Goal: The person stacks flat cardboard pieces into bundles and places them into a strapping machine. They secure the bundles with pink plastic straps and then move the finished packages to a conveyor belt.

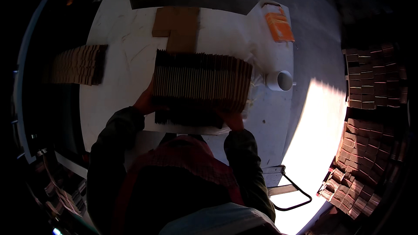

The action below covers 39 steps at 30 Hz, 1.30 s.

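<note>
A long row of brown cardboard pieces [200,78], packed together on edge, stands before me on a white table [117,61]. My left hand [147,102] grips its left end, thumb on the near side, the other fingers mostly hidden behind the row. At the near right corner my right hand [233,119] is closed on the same row, its fingertips lost in shadow. Flat brown cardboard sheets [176,21] lie just beyond the row. Clear plastic film [257,80] shows along its right side.
Another row of cardboard pieces [80,65] is at the left table edge. On the right are a white cylinder [279,81] and an orange-wrapped package [278,26]. A black-framed chair or stand [287,189] is by my right elbow. Stacked cardboard bundles [361,148] line the far right.
</note>
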Tool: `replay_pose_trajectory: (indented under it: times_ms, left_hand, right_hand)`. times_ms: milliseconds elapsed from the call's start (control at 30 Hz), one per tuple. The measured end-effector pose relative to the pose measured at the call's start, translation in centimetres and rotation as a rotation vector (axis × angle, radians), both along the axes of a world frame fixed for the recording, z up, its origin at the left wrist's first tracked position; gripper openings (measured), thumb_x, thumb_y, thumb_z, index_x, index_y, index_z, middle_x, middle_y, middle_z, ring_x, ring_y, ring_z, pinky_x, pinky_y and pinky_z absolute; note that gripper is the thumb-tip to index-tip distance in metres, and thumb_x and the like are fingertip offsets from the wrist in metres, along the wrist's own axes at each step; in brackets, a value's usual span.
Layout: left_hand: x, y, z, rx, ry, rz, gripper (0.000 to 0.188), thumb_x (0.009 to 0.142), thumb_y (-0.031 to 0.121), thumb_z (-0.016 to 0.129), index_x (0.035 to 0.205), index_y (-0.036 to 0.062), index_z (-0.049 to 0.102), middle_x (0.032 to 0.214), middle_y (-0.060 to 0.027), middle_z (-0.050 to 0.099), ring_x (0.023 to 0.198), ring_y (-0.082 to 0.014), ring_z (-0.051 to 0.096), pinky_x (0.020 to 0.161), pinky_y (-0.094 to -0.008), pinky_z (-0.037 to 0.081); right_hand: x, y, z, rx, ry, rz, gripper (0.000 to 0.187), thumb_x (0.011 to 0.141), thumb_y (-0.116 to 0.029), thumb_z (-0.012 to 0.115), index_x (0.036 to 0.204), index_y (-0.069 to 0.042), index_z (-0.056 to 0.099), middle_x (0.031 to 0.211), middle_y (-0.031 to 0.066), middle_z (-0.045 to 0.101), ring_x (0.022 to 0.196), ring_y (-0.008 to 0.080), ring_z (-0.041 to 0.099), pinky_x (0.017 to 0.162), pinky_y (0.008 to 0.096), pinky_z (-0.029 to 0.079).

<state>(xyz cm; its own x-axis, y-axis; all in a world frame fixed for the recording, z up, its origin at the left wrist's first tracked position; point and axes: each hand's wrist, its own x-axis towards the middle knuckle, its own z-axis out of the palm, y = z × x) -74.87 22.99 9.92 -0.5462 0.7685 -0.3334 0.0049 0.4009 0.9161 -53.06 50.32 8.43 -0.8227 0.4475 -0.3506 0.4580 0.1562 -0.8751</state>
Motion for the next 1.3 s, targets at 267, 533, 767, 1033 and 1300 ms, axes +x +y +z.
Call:
replay_pose_trajectory:
  times_ms: [267,533,767,1033,1300]
  left_hand:
    - [-0.3,-0.9,0.5,-0.061,-0.042,0.038,0.079,0.062,0.002,0.082,0.129,0.0047,0.042,0.126,-0.0114,0.052,0.115,-0.0242,0.050,0.096,-0.0389,0.045]
    - [0.0,-1.4,-1.0,0.069,-0.212,0.147,0.071,0.061,0.000,0.082,0.124,0.0026,0.049,0.120,-0.0103,0.057,0.111,-0.0215,0.054,0.094,-0.0373,0.047]
    - [1.4,-4.7,0.5,0.151,-0.196,0.167,0.077,0.063,0.004,0.082,0.130,0.0038,0.043,0.125,-0.0105,0.053,0.118,-0.0220,0.048,0.099,-0.0372,0.041]
    - [6.3,-16.5,5.8,0.163,0.201,0.367,0.112,0.063,0.026,0.085,0.145,0.0057,0.012,0.136,-0.0177,0.041,0.124,-0.0269,0.042,0.101,-0.0390,0.037]
    - [22.2,-27.7,9.1,0.092,0.653,1.125,0.069,0.064,0.032,0.083,0.119,0.0059,0.050,0.113,-0.0142,0.056,0.103,-0.0279,0.055,0.089,-0.0384,0.046]
  right_hand:
    - [-1.8,0.2,1.1,-0.084,0.089,0.104,0.062,0.071,-0.031,0.079,0.119,-0.001,0.052,0.115,0.0143,0.059,0.106,0.0257,0.058,0.085,0.0371,0.049]
    - [-3.7,-0.9,1.3,-0.180,0.025,0.150,0.070,0.074,-0.034,0.077,0.128,-0.001,0.046,0.127,0.0148,0.050,0.116,0.0265,0.049,0.095,0.0380,0.043]
    - [-0.6,-2.2,-4.7,0.887,0.138,0.561,0.051,0.091,-0.032,0.049,0.138,-0.014,0.038,0.134,0.0183,0.042,0.119,0.0381,0.045,0.096,0.0524,0.039]
    - [-5.2,-7.4,2.2,1.257,0.467,0.757,0.060,0.088,-0.047,0.052,0.140,-0.021,0.037,0.139,0.0160,0.040,0.130,0.0345,0.035,0.103,0.0526,0.034]
    - [-14.8,-21.8,3.2,0.465,0.647,1.176,0.073,0.077,-0.029,0.075,0.135,-0.004,0.039,0.137,0.0164,0.043,0.124,0.0332,0.044,0.103,0.0433,0.035]
